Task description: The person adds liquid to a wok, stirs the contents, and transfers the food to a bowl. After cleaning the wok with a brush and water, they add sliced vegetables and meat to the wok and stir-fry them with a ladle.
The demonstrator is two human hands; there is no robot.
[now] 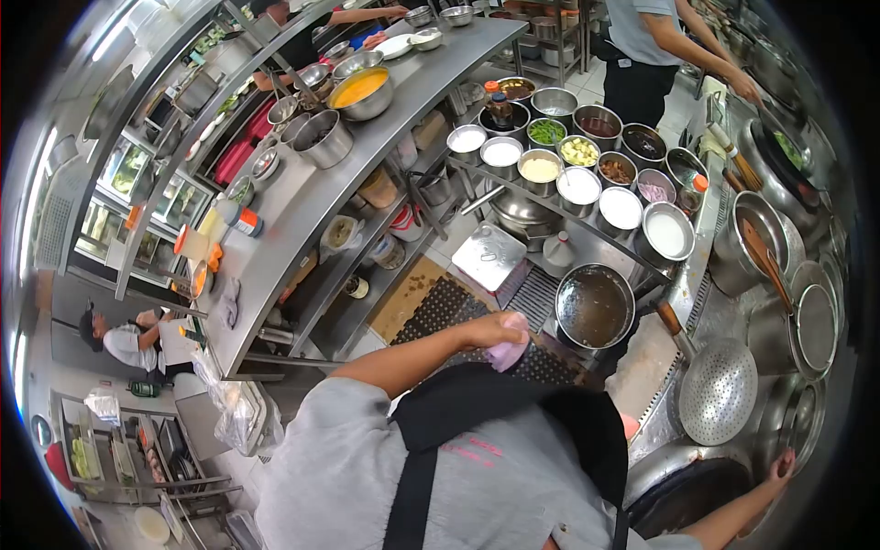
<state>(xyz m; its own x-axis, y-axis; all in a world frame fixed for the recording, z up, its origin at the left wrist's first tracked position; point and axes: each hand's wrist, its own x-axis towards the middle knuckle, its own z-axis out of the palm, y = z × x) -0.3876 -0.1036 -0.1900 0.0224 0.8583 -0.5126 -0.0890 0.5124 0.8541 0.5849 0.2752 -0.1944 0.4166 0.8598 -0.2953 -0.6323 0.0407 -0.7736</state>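
My left hand (pixel 490 332) is closed around a bunched pinkish-purple cloth (pixel 507 352), held in front of my chest. It is near a large pot of brown liquid (pixel 594 306). At the lower right, my right hand (pixel 780 467) has its fingers curled at the edge of a round metal pan (pixel 804 417); what they grip is too small to tell. Close by are a dark wok (pixel 692 500) and a perforated skimmer (pixel 718 392) with a wooden handle.
Ingredient bowls (pixel 578 186) crowd a rack ahead. A steel counter (pixel 302 266) with a bowl of orange liquid (pixel 358 88) runs along the left. One co-worker (pixel 642 55) stands at the upper right, another (pixel 133 341) at the far left. A black mat (pixel 440 316) covers the floor.
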